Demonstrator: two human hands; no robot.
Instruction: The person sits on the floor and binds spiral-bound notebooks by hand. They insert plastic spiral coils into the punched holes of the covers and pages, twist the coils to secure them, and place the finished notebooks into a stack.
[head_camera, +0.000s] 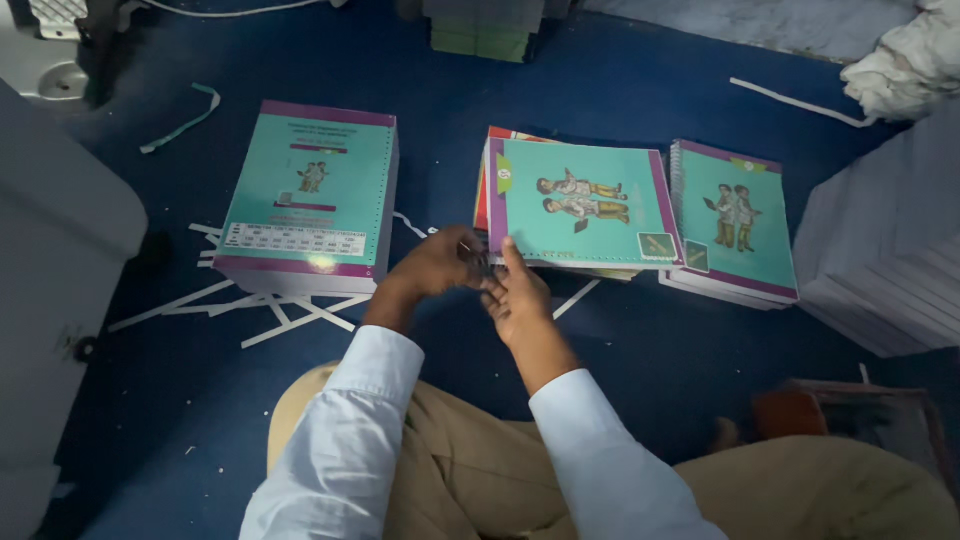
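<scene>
Both arms reach forward, left hand (437, 262) and right hand (517, 297) meeting, fingers seemingly pinched together.

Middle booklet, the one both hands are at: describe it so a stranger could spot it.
On the blue floor lie three teal stacks. The middle booklet tops the centre stack, its near left corner between both hands. Only its cover lies landscape, showing two figures sideways.

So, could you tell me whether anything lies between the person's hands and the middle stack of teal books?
Nothing visible does. The left hand and right hand are already at the near left corner of the middle stack's top book, fingers on its edge. The white paper strips lie off to the left on the blue floor.
</scene>
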